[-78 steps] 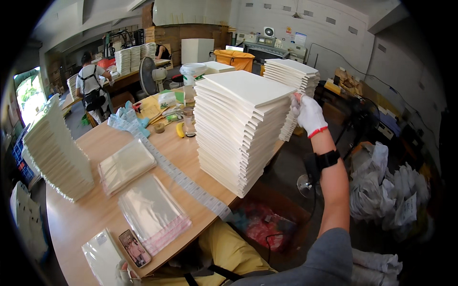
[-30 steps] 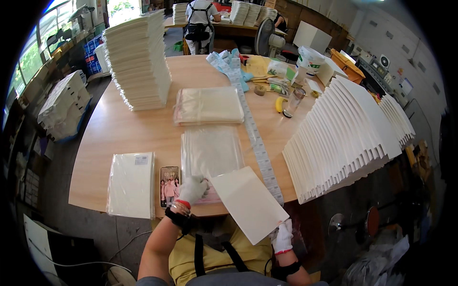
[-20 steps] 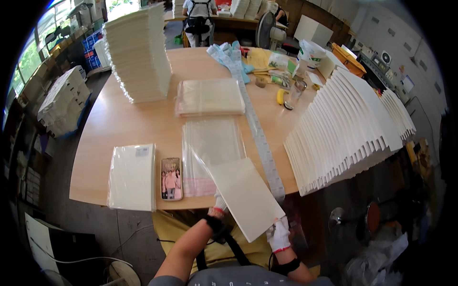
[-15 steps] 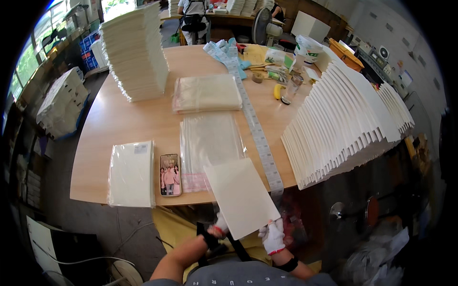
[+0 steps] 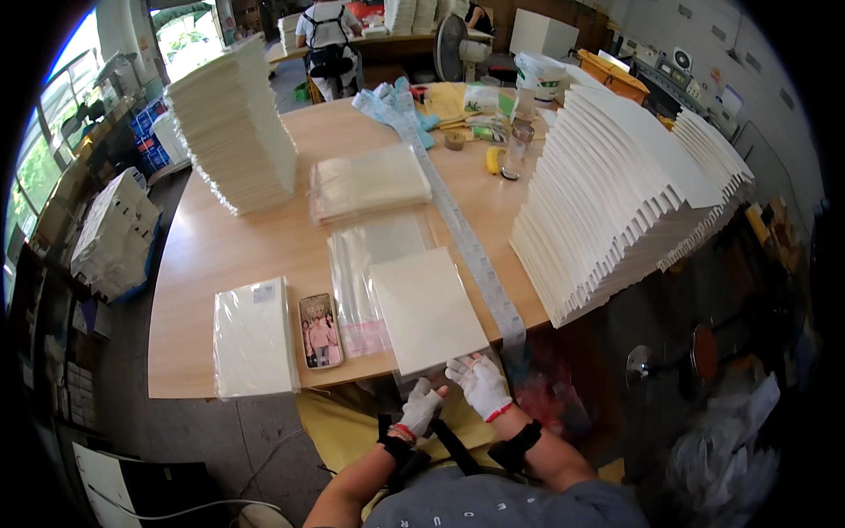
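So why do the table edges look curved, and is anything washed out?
Head view: fisheye lens bends the table edge, with black corners; daylight blows out the window at left; both gloved hands, left hand and right hand, stay sharp on the white sheet.

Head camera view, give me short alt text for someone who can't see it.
Two white-gloved hands, left hand and right hand, grip the near edge of a white sheet lying on a wooden table, between a clear bag and a tall leaning paper stack.
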Available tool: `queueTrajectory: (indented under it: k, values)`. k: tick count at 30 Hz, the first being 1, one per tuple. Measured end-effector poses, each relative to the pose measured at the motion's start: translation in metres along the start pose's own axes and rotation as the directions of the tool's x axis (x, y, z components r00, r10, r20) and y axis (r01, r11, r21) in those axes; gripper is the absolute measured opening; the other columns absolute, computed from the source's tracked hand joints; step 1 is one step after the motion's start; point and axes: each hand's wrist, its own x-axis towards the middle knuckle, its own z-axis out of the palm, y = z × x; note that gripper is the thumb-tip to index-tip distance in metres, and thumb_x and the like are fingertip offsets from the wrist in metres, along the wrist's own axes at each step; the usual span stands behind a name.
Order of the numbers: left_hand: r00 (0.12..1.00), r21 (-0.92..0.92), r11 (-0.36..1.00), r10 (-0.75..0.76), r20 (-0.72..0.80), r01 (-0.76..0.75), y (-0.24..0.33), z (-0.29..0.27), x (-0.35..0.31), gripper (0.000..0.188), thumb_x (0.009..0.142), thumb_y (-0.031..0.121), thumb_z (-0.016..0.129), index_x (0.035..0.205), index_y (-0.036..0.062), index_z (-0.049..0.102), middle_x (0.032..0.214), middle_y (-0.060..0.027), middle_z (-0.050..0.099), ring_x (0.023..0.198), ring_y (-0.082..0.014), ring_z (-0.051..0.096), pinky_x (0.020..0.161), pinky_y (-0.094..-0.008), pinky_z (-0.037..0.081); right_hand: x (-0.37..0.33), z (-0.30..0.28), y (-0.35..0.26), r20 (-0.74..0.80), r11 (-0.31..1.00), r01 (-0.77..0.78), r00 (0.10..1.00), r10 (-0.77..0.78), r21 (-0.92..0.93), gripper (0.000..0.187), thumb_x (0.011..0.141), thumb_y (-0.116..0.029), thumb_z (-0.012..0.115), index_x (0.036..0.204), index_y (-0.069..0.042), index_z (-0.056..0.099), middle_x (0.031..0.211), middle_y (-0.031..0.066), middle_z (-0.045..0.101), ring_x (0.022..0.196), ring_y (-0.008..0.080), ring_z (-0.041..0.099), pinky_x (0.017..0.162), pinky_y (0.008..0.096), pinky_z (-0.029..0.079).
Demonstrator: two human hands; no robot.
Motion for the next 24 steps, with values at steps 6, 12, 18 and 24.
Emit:
queueTrajectory:
  k: [6,12,18,24]
  values:
    - [0.988,0.125,0.992,0.014,-0.156,0.006,0.031,-0.053,-0.031,0.041,0.094,0.034,0.052,0.116,0.0009,0.061,0.106,-0.0036,0.064,0.102,-0.0139,0.056,0.087,-0.0262,0.044,-0.035,0.019,-0.017,-0.009,0.389,-0.062,0.991,0.136,-0.919,0.012,0.091,-0.013,0.054,0.098,-0.003,0.057,0.091,0.0118,0.061,0.082,0.0299,0.063,0.071,0.0388,0.052]
    - [0.994,-0.215,0.976,0.006,-0.105,-0.029,0.02,-0.056,-0.03,0.047,0.092,0.039,0.05,0.11,-0.0018,0.065,0.098,-0.0043,0.066,0.089,-0.0128,0.057,0.081,-0.0258,0.044,0.001,0.043,0.055,0.658,-0.292,0.642,0.751,0.054,-0.709,0.009,0.075,-0.012,0.063,0.078,-0.004,0.059,0.086,0.0142,0.054,0.081,0.0325,0.056,0.071,0.0397,0.046]
    - [0.907,-0.329,0.943,-0.182,-0.38,0.051,0.0,-0.047,-0.018,0.032,0.086,0.024,0.045,0.09,-0.0023,0.064,0.086,-0.0098,0.064,0.081,-0.018,0.061,0.074,-0.0319,0.05,0.022,0.034,0.043,0.751,-0.033,0.817,0.545,0.372,-0.576,0.01,0.078,-0.012,0.061,0.084,-0.003,0.06,0.084,0.0116,0.056,0.081,0.0299,0.057,0.074,0.0369,0.048]
    - [0.991,-0.263,0.956,0.11,-0.08,-0.127,0.028,-0.069,-0.037,0.037,0.094,0.027,0.042,0.09,-0.0042,0.062,0.09,-0.0136,0.066,0.083,-0.0267,0.066,0.075,-0.035,0.054,-0.035,-0.092,-0.209,-0.049,-0.045,-0.16,0.536,-0.843,-0.986,0.018,0.094,-0.02,0.05,0.084,-0.005,0.056,0.081,0.0077,0.059,0.074,0.0175,0.057,0.071,0.0346,0.05]
